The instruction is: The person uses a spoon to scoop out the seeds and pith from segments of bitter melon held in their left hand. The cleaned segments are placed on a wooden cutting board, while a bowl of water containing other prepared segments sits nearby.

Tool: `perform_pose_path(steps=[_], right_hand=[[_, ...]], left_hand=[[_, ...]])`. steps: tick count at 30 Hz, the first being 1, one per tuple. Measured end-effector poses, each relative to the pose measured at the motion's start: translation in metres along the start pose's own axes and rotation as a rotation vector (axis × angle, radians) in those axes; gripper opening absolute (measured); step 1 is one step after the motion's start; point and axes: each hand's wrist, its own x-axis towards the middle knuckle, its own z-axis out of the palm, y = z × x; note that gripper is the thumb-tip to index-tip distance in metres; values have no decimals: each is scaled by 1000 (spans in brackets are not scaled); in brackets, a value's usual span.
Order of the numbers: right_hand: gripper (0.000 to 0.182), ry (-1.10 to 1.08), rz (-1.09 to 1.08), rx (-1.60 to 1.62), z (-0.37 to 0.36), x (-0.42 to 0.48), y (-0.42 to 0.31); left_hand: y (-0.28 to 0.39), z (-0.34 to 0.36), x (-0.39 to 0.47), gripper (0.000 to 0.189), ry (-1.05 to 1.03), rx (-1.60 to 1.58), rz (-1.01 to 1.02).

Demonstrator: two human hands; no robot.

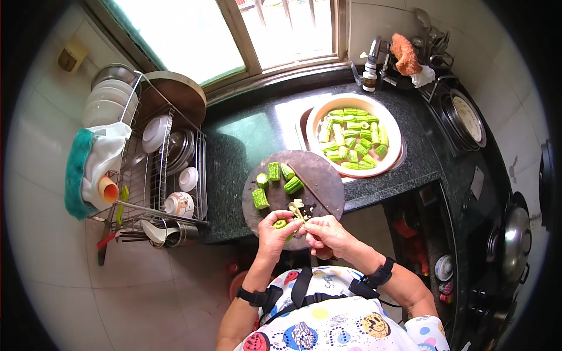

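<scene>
My left hand [275, 230] holds a short green bitter melon piece [279, 224] over a round chopping board [325, 175]. Close beside it, my right hand [327, 234] pinches a slim, pale yellowish thing [298, 213]; whether it is a small tool or pith, I cannot tell. Pale pith scraps [299, 203] lie just beyond the fingertips. Several cut bitter melon pieces [260, 198] stand or lie on the board's far left part. A thin brown stick [311, 189] rests across the board. Under my right hand a rounded brown object [325, 252] is mostly hidden.
A large basin [312, 131] with many bitter melon pieces [352, 134] stands right of the board on the dark stone counter [415, 153]. Left is a wire dish rack [149, 193] with bowls. A cleaver [477, 183] and a lidded pan [516, 241] are at the right.
</scene>
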Motion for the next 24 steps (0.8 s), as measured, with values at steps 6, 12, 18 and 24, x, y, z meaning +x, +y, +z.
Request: perform_pose_path(steps=[6,12,18,24], right_hand=[[21,10,47,9,2,-1,5],[22,29,60,-89,-2,-13,4],[20,257,2,-428,-7,-10,4],[18,306,-164,-674,-8,-2,7]], left_hand=[[-11,-2,10,14,84,43,103],[-27,-19,21,13,155,87,79],[-3,-15,19,36,79,-321,-366],[-10,-25,24,53,-49,-418,-437]])
